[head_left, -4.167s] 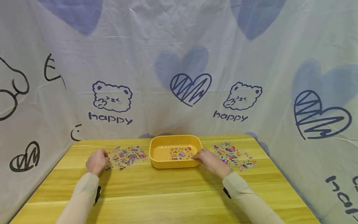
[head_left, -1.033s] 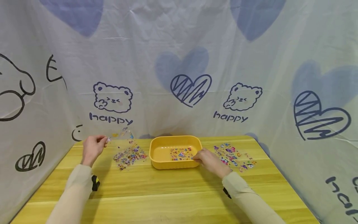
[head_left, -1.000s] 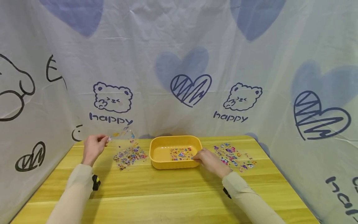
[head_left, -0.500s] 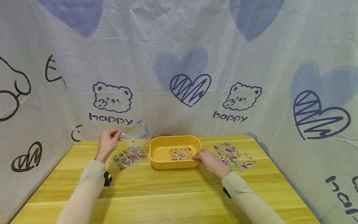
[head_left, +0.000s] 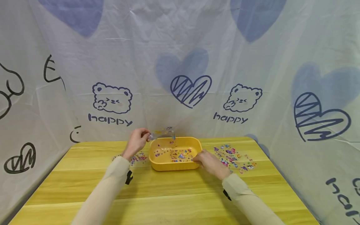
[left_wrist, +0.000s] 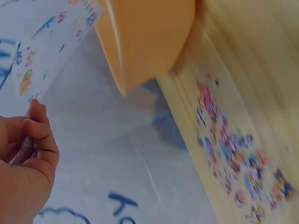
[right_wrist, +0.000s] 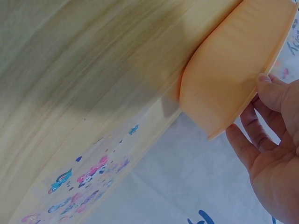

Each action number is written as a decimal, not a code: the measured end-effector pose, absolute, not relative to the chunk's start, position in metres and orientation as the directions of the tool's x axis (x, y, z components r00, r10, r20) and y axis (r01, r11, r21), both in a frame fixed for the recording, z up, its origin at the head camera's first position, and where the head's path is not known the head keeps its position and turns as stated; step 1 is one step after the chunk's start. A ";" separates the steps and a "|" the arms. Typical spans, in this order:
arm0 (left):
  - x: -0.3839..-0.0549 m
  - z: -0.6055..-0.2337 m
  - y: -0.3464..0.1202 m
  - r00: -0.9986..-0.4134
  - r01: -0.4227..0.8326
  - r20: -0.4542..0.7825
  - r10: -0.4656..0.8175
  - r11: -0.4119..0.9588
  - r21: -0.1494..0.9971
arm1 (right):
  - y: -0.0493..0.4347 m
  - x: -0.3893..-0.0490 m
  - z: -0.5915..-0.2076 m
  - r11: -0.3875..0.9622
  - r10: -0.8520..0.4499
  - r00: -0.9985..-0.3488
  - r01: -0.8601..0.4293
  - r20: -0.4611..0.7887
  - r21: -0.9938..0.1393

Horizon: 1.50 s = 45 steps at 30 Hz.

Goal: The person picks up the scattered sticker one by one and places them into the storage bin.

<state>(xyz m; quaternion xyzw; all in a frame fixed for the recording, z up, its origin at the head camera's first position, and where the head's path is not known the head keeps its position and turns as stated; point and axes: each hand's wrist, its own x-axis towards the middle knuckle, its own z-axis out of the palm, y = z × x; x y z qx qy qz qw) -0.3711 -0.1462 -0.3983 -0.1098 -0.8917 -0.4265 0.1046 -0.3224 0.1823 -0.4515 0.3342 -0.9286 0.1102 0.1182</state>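
My left hand [head_left: 137, 140] pinches a clear sticker sheet [left_wrist: 51, 42] by its edge. The sheet carries small colourful cartoon figures and hangs over the left part of a yellow plastic basin [head_left: 175, 166]. My right hand [head_left: 209, 162] grips the basin's right rim, with the thumb [right_wrist: 271, 91] on the outer side in the right wrist view. Inside the basin lies another sticker sheet [head_left: 182, 155], seen partly through the held one. Left of the basin, more sticker sheets [left_wrist: 233, 149] lie on the table, partly behind my left forearm in the head view.
To the right of the basin a further group of sticker sheets [head_left: 232, 157] lies on the wood-grain table [head_left: 168, 200]. A white cloth [head_left: 152, 62] with printed hearts and bears hangs behind the table and at both sides.
My left hand has lifted a sticker sheet off the left pile and carried it right, over the basin. The right hand has stayed at the basin's rim.
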 end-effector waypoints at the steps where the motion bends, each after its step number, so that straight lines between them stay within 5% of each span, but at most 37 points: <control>1: -0.371 -0.399 -0.140 -0.953 0.293 0.276 0.125 0.618 0.730 | 0.182 -0.322 -0.451 0.753 -0.595 -0.748 -0.647 0.293 -0.121; 17: -0.370 -0.427 -0.082 -0.976 0.216 0.127 0.178 0.682 0.699 | 0.180 -0.320 -0.451 0.747 -0.607 -0.732 -0.659 0.308 -0.094; 29: -0.375 -0.441 -0.083 -0.968 0.250 0.142 0.206 0.815 0.523 | 0.179 -0.319 -0.450 0.745 -0.606 -0.736 -0.658 0.302 -0.111; 45: -0.372 -0.431 -0.093 -0.950 0.310 0.220 0.220 0.734 0.605 | 0.182 -0.320 -0.451 0.750 -0.600 -0.740 -0.652 0.305 -0.109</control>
